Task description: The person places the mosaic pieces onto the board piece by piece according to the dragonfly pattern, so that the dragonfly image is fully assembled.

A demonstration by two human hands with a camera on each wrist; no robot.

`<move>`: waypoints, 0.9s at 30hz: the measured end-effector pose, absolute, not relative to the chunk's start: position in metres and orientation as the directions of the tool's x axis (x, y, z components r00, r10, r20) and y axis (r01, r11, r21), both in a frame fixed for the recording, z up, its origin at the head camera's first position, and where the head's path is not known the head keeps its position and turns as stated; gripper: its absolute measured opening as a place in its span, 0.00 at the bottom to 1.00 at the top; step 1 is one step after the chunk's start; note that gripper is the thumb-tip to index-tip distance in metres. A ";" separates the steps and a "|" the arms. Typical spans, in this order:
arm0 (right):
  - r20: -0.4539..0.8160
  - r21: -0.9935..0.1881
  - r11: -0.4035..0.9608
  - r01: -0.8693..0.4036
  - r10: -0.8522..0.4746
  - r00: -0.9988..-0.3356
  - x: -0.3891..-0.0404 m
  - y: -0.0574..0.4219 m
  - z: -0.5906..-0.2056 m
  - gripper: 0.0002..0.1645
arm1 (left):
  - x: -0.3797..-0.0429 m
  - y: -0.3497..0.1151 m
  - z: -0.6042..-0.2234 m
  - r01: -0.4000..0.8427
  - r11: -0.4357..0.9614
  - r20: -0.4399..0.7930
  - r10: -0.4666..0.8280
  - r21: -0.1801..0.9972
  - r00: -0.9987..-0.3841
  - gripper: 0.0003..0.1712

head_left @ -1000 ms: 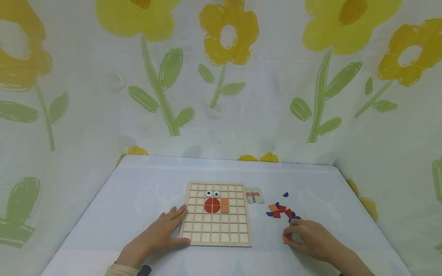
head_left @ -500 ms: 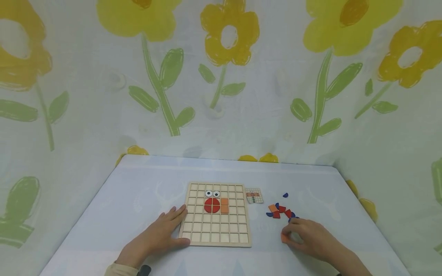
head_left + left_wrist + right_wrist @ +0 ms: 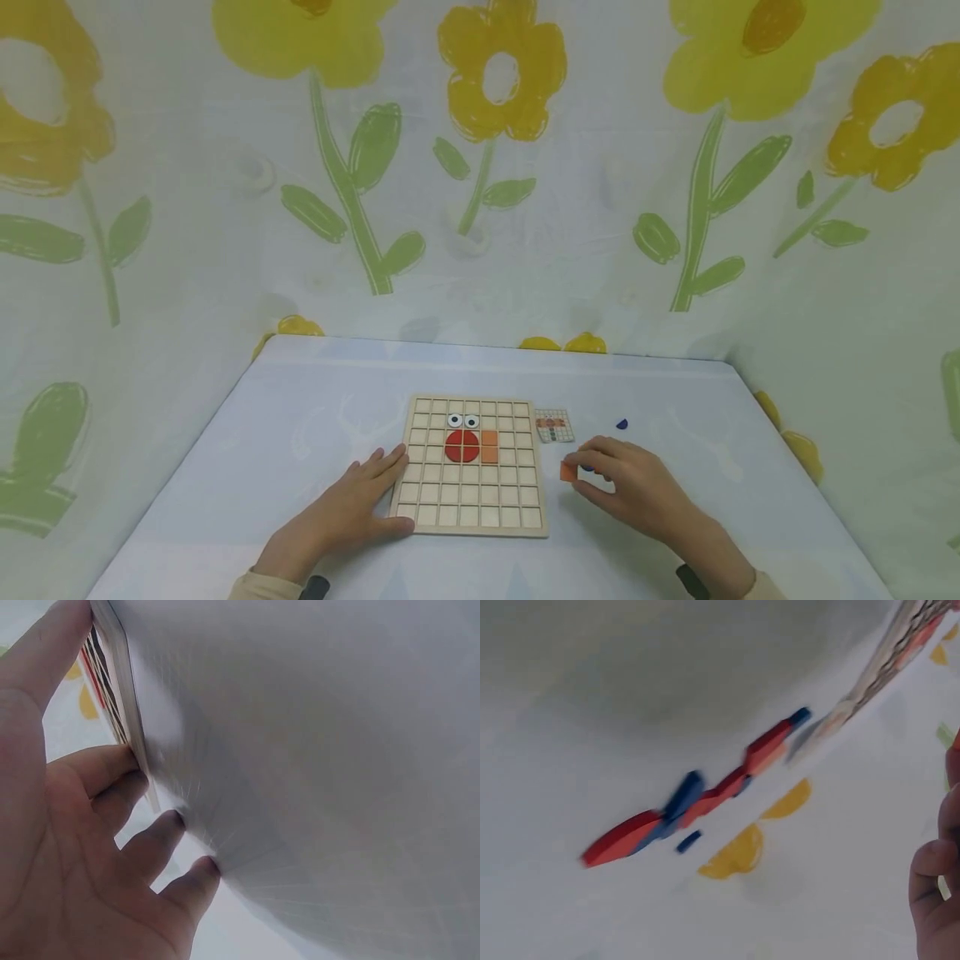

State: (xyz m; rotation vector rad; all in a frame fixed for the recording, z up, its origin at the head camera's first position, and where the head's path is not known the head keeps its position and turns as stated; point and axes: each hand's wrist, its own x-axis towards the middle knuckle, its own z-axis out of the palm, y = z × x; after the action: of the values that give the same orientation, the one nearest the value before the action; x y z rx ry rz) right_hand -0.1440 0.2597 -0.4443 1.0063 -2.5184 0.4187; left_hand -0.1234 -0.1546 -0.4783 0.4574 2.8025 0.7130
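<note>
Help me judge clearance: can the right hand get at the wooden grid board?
Probably yes: the right hand, pinching an orange piece, is near the wooden grid board with nothing visible between.

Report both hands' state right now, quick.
Left hand: open, touching the edge of the grid board.
Right hand: closed, pinching an orange piece between thumb and fingers.

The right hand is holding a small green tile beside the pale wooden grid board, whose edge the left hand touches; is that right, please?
The colour is wrong: the head view shows the right hand holding a small orange tile. The rest stands.
</note>
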 end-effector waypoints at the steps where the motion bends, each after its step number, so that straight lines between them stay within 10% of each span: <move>1: 0.474 -0.128 0.692 -0.710 -0.587 -0.657 -0.146 0.255 -0.442 0.22 | -0.124 -0.155 -0.479 0.245 0.835 -0.127 0.348 0.493 -0.929 0.59; 27: 0.626 -0.244 0.500 -0.831 -0.573 -0.528 -0.201 0.143 -0.424 0.19 | -0.123 -0.155 -0.476 0.264 0.828 -0.108 0.360 0.494 -0.927 0.57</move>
State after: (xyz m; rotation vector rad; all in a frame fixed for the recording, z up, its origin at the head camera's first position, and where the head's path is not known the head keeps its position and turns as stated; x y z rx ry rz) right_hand -0.2012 0.1431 -0.4239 1.1544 -2.2767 0.7342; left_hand -0.1227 -0.1546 -0.4758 0.4853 2.8131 0.7185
